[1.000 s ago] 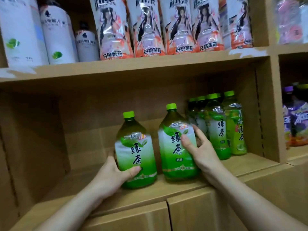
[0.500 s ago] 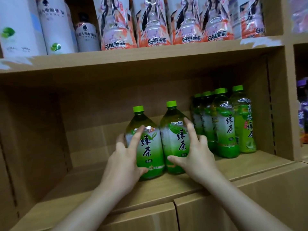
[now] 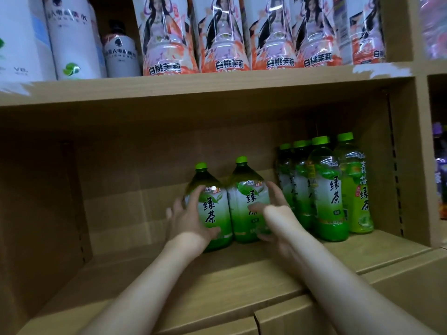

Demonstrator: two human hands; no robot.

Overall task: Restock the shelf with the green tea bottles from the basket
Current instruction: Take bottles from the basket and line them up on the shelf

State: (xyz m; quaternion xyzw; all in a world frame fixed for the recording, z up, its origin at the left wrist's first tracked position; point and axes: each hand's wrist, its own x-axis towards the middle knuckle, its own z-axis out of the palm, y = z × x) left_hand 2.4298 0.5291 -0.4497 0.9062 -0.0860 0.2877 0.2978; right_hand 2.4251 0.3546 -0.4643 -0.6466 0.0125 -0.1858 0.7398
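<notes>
Two green tea bottles (image 3: 232, 201) pushed deeper onto shelf (image 3: 217, 274) than before, left hand (image 3: 191, 221) and right hand (image 3: 275, 213) each wrapped around one bottle, right hand blurred

I count two green tea bottles (image 3: 214, 211) under my hands, five pink-labelled bottles (image 3: 169, 37) above, three white bottles (image 3: 72, 39) beside them.

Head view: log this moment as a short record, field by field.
place: wooden shelf, middle level
left hand: left hand on the left green tea bottle
right hand: right hand on the right green tea bottle
bottle pose: both upright on the shelf board, side by side
already stocked: row of green bottles at the right
level above: pink-labelled bottles, white bottles
basket: not in view
</notes>
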